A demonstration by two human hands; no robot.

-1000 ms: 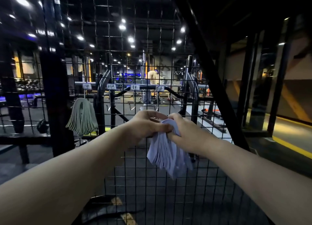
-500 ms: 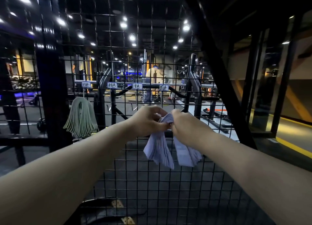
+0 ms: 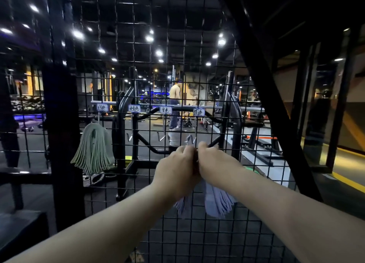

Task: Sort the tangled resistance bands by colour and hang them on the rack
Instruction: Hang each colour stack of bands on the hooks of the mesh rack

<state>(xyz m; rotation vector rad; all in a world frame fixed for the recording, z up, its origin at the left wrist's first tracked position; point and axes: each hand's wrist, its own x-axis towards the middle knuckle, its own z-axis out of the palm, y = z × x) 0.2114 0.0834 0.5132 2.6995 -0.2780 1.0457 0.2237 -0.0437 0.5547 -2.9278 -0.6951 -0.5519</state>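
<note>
Fingers [image 3: 186,151] of left hand [image 3: 175,169], right hand [image 3: 216,164] pinched on blue bands [image 3: 217,202] just under hook [image 3: 191,140], mesh [image 3: 197,243] close behind

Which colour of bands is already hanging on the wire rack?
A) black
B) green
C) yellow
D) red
B: the green bands hang at the left of the wire rack, while the left hand and the right hand grip a bluish bundle.
</note>
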